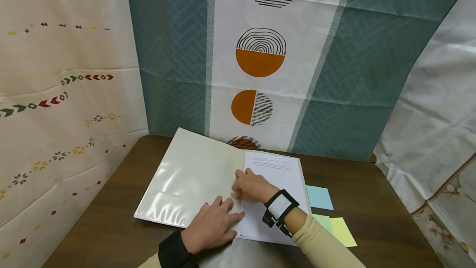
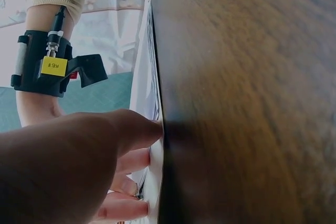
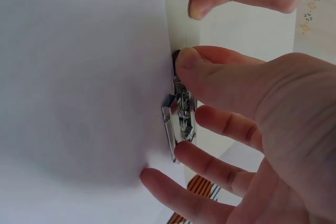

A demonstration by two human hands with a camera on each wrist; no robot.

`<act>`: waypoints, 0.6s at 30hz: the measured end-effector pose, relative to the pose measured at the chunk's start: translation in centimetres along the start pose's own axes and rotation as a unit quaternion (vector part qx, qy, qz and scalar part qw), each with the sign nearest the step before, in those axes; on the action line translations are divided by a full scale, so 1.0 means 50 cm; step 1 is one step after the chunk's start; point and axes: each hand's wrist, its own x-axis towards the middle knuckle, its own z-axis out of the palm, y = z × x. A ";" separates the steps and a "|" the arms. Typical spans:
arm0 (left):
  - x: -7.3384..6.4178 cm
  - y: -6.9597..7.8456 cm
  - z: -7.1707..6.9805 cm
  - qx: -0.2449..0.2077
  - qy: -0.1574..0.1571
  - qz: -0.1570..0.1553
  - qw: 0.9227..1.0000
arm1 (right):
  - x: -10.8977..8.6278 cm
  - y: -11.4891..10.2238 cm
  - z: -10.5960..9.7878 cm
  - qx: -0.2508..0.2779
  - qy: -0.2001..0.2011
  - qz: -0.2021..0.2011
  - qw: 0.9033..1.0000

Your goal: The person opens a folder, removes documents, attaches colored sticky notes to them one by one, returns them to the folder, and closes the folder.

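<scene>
A white folder (image 1: 197, 168) lies spread on the table, with a stack of printed paper (image 1: 277, 173) on its right side. Along the spine, a metal clip (image 3: 182, 111) sits at the edge of the sheets. My right hand (image 1: 254, 186) is over it, thumb and index finger pinching its one end while the other fingertips reach the clip and the paper. In the head view this hand hides the clip. Lower down the spine, my left hand (image 1: 213, 226) rests with spread fingers on the folder, its thumb by the lower edge.
Right of the folder, blue (image 1: 320, 197), green (image 1: 322, 221) and yellow (image 1: 343, 232) paper squares lie on the brown wooden table (image 1: 379, 210), the green one partly behind my right sleeve. A patterned curtain (image 1: 178, 53) hangs behind the table, with light cloths on both sides.
</scene>
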 end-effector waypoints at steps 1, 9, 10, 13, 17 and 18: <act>0.000 0.000 0.000 0.000 0.001 0.001 1.000 | -0.005 -0.009 -0.009 -0.001 -0.002 0.004 1.000; 0.001 0.000 -0.001 0.002 -0.003 0.002 1.000 | -0.023 -0.035 -0.047 0.000 -0.007 0.015 1.000; 0.001 0.000 -0.001 0.003 -0.003 0.003 1.000 | -0.023 -0.033 -0.049 -0.003 -0.007 0.013 1.000; 0.002 0.000 -0.002 0.001 -0.007 0.005 1.000 | -0.020 -0.031 -0.057 -0.012 -0.011 0.011 1.000; 0.002 0.001 -0.004 0.001 -0.010 0.008 1.000 | -0.015 -0.032 -0.073 -0.026 0.002 0.006 1.000; 0.002 0.001 -0.005 0.003 -0.008 0.009 1.000 | -0.014 -0.032 -0.077 -0.028 0.009 0.005 1.000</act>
